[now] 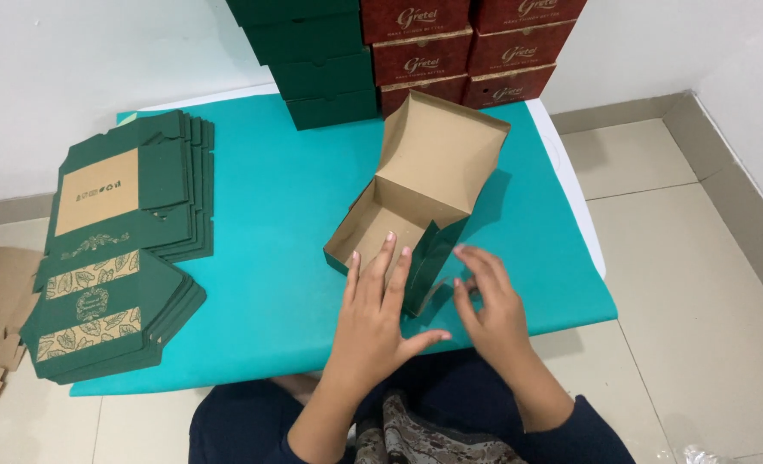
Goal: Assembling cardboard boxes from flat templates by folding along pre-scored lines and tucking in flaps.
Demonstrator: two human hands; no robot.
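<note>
We press our left hand (380,302), fingers spread, on the half-folded green box (420,193); our right hand (487,302) (fingers loosely curled) pinches its near flap.

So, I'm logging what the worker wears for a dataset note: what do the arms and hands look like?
Both hands, left and right, are bare, with no gloves, rings or watch visible. Dark navy sleeves are pushed up the forearms. Nails look short and unpainted.
</note>
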